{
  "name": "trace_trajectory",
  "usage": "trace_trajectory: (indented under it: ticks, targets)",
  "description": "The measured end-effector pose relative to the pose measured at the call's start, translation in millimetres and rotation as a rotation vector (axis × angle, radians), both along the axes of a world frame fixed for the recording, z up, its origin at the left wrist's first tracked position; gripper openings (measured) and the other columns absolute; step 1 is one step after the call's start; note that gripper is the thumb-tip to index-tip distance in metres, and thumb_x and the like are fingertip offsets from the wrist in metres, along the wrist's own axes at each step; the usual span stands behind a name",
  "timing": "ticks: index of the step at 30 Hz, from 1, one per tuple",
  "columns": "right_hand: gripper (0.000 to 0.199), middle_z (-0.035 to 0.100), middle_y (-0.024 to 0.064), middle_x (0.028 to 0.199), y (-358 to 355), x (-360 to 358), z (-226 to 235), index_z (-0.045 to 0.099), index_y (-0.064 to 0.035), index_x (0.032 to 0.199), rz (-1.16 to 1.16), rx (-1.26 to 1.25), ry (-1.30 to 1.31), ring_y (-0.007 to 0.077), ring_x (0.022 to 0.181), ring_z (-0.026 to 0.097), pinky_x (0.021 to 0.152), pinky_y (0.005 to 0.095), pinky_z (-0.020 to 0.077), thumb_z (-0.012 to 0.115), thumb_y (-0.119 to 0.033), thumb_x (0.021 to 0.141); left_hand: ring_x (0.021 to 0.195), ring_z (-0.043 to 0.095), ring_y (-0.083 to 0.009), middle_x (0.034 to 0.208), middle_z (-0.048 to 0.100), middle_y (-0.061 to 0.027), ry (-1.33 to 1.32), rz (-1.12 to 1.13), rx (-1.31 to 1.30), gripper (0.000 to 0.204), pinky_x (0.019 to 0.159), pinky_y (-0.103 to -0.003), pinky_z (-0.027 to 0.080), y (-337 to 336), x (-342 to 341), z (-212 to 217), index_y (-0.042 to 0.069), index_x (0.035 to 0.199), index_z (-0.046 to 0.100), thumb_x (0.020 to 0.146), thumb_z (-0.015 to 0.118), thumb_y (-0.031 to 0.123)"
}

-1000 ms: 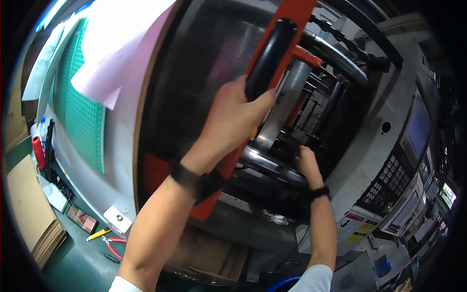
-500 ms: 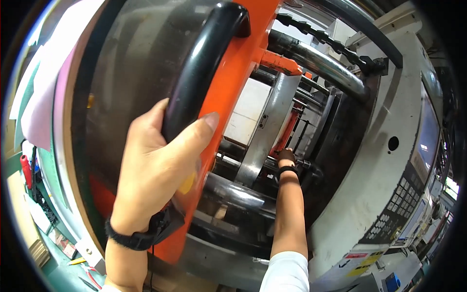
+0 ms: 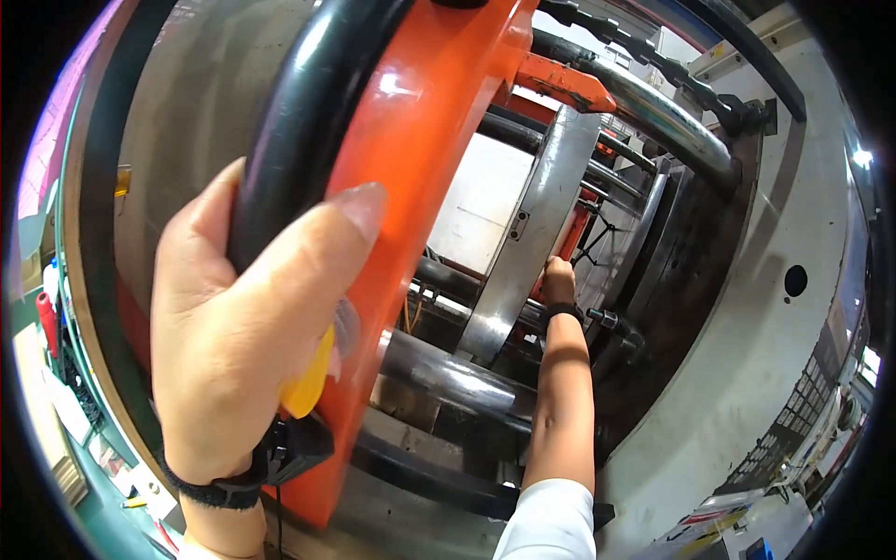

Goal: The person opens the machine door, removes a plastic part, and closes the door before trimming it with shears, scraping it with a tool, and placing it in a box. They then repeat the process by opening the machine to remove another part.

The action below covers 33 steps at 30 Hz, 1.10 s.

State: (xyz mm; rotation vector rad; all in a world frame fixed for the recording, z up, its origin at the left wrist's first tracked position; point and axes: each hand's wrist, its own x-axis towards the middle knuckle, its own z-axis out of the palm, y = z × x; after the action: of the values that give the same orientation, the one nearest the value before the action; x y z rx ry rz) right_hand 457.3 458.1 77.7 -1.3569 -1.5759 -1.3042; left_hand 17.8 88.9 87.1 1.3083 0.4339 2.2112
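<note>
My left hand [image 3: 252, 317] is wrapped round the thick black handle [image 3: 299, 140] on the edge of an orange machine door [image 3: 411, 140]. Below my thumb, a yellow piece [image 3: 308, 378] shows against the door. Deep in the machine's opening, my right hand [image 3: 558, 278] reaches past a steel plate [image 3: 523, 219] toward a red part [image 3: 577, 229] and thin dark rods. Its fingers look closed, but it is small, and whatever they hold is hidden.
Polished steel bars [image 3: 457, 373] cross the opening below and beside my right arm. Hose fittings [image 3: 607, 320] sit close to that wrist. A grey machine housing [image 3: 728, 373] with a keypad stands at right. On the left, a green surface [image 3: 103, 523] carries tools and papers.
The view has moved closer to the door, and my left hand and the handle appear larger and further left. My right hand has risen slightly alongside the red part.
</note>
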Motion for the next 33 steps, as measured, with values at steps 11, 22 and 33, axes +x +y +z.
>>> trace_trajectory:
  ticks: [11, 22, 33]
  targets:
    - [0.013, 0.069, 0.0206, 0.091, -186, -135, 28, 0.062, -0.0057, 0.088, -0.295, -0.213, 0.364, 0.0396, 0.09, 0.067, 0.077, 0.0483, 0.0541, 0.058, -0.017, 0.083, 0.047, 0.052, -0.0069, 0.054, 0.048, 0.0032, 0.295, -0.009, 0.05, 0.033, 0.048, -0.021, 0.043, 5, -24, -3, 0.004, 0.088, 0.057, 0.085, 0.071, 0.034]
    - [0.022, 0.053, 0.0162, 0.064, -586, -100, -37, 0.062, 0.0, 0.09, -0.322, -0.811, 0.459, 0.0325, 0.058, 0.052, 0.056, 0.0409, 0.0409, 0.053, -0.019, 0.094, 0.044, 0.049, -0.0076, 0.058, 0.053, 0.0017, 0.507, -0.026, -0.087, 0.025, 0.047, -0.022, 0.047, 21, -23, 3, 0.002, 0.099, 0.052, 0.089, 0.06, 0.023]
    - [0.044, 0.068, 0.0129, 0.106, -432, -214, -19, 0.057, 0.0019, 0.124, 0.603, -1.016, 0.605, 0.0181, 0.099, 0.065, 0.087, 0.0327, 0.0515, 0.068, -0.022, 0.089, 0.057, 0.052, -0.006, 0.064, 0.054, -0.0002, 0.298, -0.08, 0.057, 0.029, 0.051, -0.024, 0.043, 7, -26, -8, -0.001, 0.088, 0.058, 0.086, 0.066, 0.027]
